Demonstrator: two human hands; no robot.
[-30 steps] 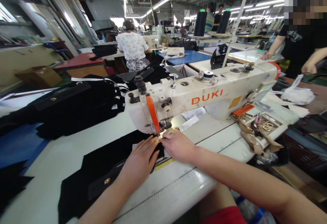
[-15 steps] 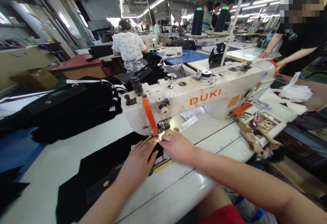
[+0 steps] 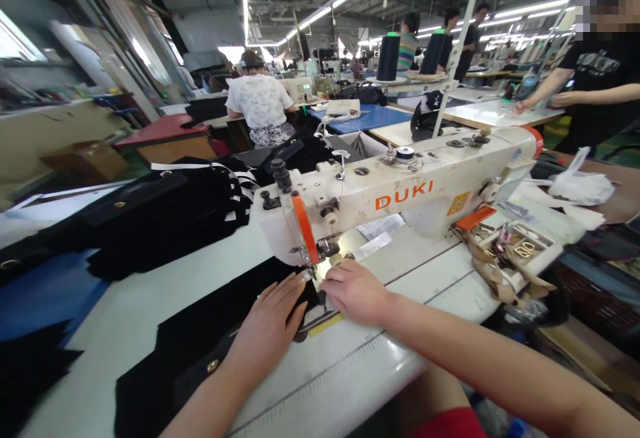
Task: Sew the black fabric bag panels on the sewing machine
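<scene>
My left hand (image 3: 273,318) lies with its fingers stretched over a piece of black fabric (image 3: 200,331), fingertips close to the presser foot. The fabric is spread on the pale machine bed and carries a dark panel with a gold-coloured metal fitting (image 3: 213,365). Just right of the needle area, my right hand (image 3: 356,293) is closed with curled fingers; whatever they pinch is hidden. Above both hands is the white DUKI sewing machine (image 3: 410,198), with an orange guard (image 3: 305,226) at its needle end. A small lamp lights the stitching spot.
A stack of black pieces with white strips (image 3: 190,205) lies at left. On the right stands a tray (image 3: 543,246) of metal buckles and tan straps. Papers (image 3: 377,235) rest behind the needle. A co-worker (image 3: 260,101) sits ahead; another person (image 3: 600,78) stands at right.
The camera view has shifted slightly, so the scene sits a little further right. My right hand has drawn slightly away from the left fingertips. The left hand stays on the fabric.
</scene>
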